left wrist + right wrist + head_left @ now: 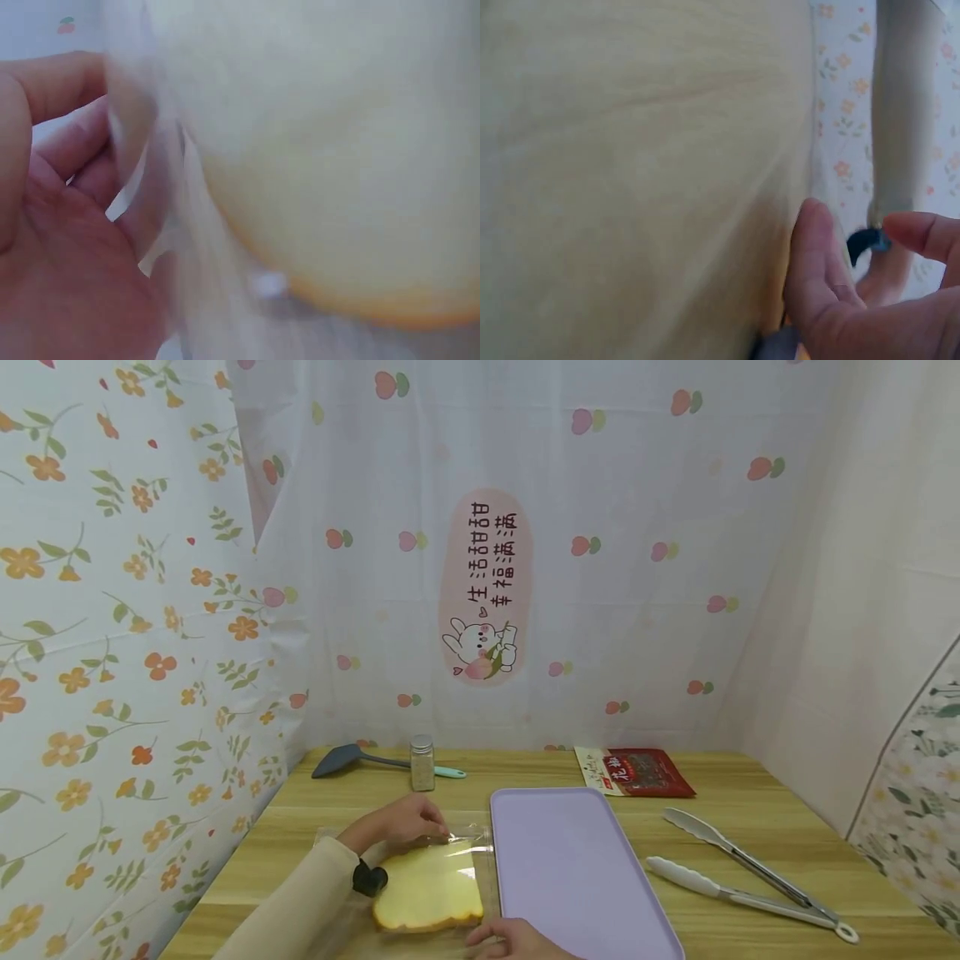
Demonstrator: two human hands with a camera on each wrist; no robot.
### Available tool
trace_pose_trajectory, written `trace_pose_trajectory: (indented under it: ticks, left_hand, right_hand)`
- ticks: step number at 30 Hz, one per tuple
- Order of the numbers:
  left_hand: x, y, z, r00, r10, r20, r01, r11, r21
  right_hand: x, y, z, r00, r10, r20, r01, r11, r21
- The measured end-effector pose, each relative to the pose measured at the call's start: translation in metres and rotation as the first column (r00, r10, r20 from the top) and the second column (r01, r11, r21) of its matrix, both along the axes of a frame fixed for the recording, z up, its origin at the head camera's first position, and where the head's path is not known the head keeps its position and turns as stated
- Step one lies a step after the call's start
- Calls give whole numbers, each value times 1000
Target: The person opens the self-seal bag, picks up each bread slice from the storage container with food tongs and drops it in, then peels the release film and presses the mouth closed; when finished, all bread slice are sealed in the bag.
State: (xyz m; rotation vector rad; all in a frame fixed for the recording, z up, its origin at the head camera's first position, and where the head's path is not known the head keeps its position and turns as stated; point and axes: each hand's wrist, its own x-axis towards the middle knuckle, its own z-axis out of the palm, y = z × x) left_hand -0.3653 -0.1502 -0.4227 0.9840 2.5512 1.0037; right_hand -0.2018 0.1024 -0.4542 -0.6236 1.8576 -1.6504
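A yellow, bread-slice-shaped piece with an orange-brown rim lies in a clear plastic bag on the table. At the bag's far edge, my left hand pinches the film with its fingertips. The left wrist view shows that hand's fingers bent behind the blurred film, beside the yellow piece. My right hand is at the bag's near right corner, partly cut off by the frame. In the right wrist view its thumb and fingers stand apart.
A lilac tray lies right of the bag. Metal tongs lie spread farther right. Behind are a red-and-cream packet, a glass shaker jar and a dark spatula. Printed curtains hang around the table.
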Motion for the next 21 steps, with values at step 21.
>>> trace_pose_trajectory:
  ticks: [21]
  left_hand:
    - [80, -28, 20, 929, 363, 67, -345, 789, 508]
  right_hand:
    - [-3, 30, 51, 809, -280, -517, 364, 929, 65]
